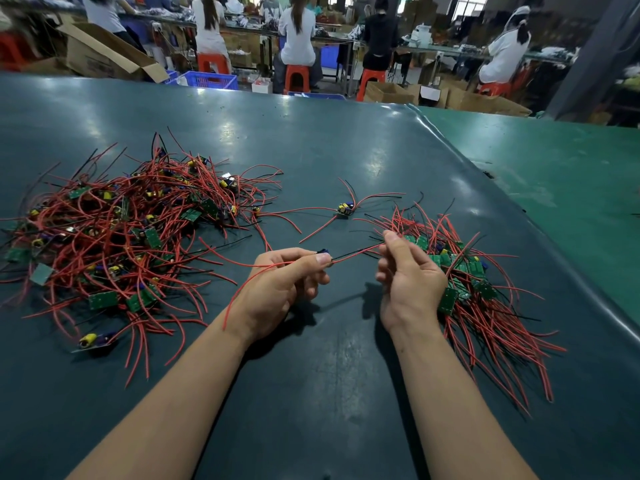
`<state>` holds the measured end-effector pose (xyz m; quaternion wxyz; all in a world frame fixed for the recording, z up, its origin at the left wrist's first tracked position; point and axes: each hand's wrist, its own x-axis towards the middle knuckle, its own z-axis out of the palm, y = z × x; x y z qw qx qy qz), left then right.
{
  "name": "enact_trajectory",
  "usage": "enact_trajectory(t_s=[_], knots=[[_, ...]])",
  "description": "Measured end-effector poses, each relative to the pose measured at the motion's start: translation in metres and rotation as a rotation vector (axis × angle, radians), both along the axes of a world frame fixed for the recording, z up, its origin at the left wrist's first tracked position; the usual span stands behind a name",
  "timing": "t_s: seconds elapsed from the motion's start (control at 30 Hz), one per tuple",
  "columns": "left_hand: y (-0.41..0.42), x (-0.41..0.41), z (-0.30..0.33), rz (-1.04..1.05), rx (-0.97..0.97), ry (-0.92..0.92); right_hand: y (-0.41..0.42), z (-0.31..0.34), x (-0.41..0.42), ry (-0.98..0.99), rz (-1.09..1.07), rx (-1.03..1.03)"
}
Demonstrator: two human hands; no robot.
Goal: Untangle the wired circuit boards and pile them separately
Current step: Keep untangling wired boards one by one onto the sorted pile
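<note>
Red wires point(349, 256) run between your hands: left hand point(277, 289) pinches them, right hand point(408, 282) grips their far ends. Tangle point(114, 230) at ten o'clock, sorted pile point(478, 289) at three.

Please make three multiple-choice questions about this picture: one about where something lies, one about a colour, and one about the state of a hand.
1. Where does the single circuit board lie?
A. Between the two piles
B. On top of the left pile
C. In the cardboard box

2. What colour are most of the wires?
A. Blue
B. Red
C. White

3. What is the left hand doing?
A. Lying flat on the table
B. Pinching a red wire
C. Holding a tool

Answers:
1 A: it sits alone on the table, between the tangled pile and the sorted pile.
2 B: red strands fill both piles.
3 B: thumb and fingers close on the red wire.
</note>
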<state>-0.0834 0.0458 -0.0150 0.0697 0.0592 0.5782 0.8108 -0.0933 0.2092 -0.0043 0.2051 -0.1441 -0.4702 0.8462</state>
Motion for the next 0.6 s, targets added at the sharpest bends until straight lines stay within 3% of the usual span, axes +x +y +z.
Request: enact_trajectory(t_s=[0.07,0.17,0.27,0.43,0.6], knots=[[-0.001,0.000,0.001,0.026,0.034,-0.011,0.005,-0.001,-0.002,0.014,-0.105,-0.001],[0.000,-0.001,0.002,0.113,0.092,-0.021,0.004,-0.004,-0.001,0.065,-0.187,0.192],[-0.003,-0.003,0.002,0.249,0.206,0.001,-0.002,-0.009,0.001,0.090,-0.133,0.353],[-0.005,-0.003,0.004,0.367,0.269,0.084,-0.002,-0.017,0.000,-0.036,-0.004,0.600],[-0.007,-0.004,0.005,0.528,0.178,0.102,-0.006,-0.018,0.003,0.015,-0.067,0.737]])
